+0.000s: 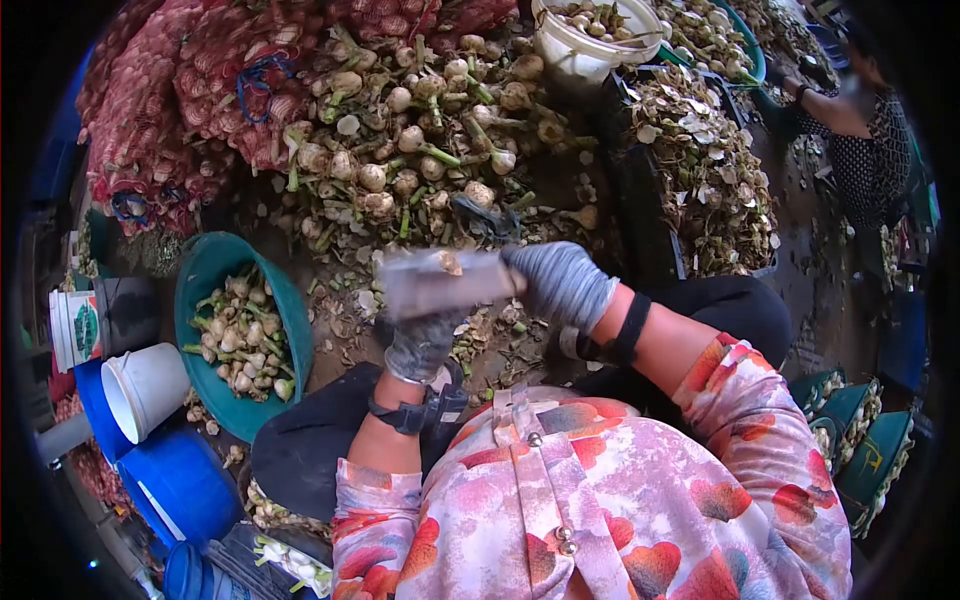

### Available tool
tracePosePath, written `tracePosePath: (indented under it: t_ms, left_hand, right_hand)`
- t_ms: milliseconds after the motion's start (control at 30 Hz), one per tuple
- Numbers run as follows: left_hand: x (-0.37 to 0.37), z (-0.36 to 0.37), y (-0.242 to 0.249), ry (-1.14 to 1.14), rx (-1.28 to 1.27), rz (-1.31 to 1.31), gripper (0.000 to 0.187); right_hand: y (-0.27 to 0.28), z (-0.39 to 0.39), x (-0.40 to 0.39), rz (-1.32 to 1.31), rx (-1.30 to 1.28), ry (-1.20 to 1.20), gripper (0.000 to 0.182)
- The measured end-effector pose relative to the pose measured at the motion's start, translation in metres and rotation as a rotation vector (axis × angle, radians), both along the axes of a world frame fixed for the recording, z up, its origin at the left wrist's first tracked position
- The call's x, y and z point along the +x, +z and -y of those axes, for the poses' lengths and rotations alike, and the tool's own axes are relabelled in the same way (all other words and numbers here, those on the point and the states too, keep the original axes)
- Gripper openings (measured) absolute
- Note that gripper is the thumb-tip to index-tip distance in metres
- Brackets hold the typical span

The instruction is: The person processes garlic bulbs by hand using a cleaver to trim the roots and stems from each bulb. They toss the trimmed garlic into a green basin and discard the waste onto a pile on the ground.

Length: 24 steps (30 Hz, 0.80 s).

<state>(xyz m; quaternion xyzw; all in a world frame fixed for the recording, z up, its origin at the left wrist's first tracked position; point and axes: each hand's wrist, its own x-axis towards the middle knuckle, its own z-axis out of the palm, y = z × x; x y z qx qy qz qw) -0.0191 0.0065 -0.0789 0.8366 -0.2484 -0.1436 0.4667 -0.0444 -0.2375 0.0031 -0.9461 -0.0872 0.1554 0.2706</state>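
Observation:
My right hand [563,284], in a grey knitted glove, is closed round the handle end of a broad flat blade [440,288]. The blade is smeared by motion and points left across my lap, with a small tan bit near its top edge. My left hand [418,345], gloved in grey too, is just below the blade, which covers its fingers; what it holds, if anything, is hidden. Beyond both hands lies a heap of garlic bulbs [400,180] with cut green and pale stems. Peel and stem scraps [490,340] litter the ground between my knees.
To the left stands a green basin [300,330] with trimmed garlic, beside white [150,385] and blue buckets [185,490]. Red net sacks [150,110] are at the upper left. A crate of peelings [700,170] and a white tub [575,55] are ahead right. Another person [865,140] is at the upper right.

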Motion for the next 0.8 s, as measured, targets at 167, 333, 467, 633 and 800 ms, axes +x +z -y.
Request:
tracePosePath:
  t_ms: [167,333,467,633,800]
  left_hand:
    - [0.01,0.029,0.088,0.143,-0.346,-0.36,0.046]
    - [0.022,0.055,0.077,-0.024,-0.228,0.022,0.069]
    - [0.014,0.043,0.061,0.108,-0.142,0.266,0.073]
    - [0.019,0.041,0.044,-0.094,-0.163,0.108,0.04]
    - [0.016,0.038,0.007,-0.006,-0.632,-0.696,0.03]
  right_hand:
    - [-0.029,0.024,0.011,-0.084,0.359,-0.424,0.032]
    - [0.018,-0.017,0.012,-0.408,0.934,-0.439,0.049]
    - [0.019,-0.019,0.017,-0.124,0.895,-0.345,0.05]
    - [0.014,-0.02,0.012,-0.087,0.721,-0.248,0.051]
    - [0.041,-0.014,0.009,-0.046,0.523,-0.154,0.046]
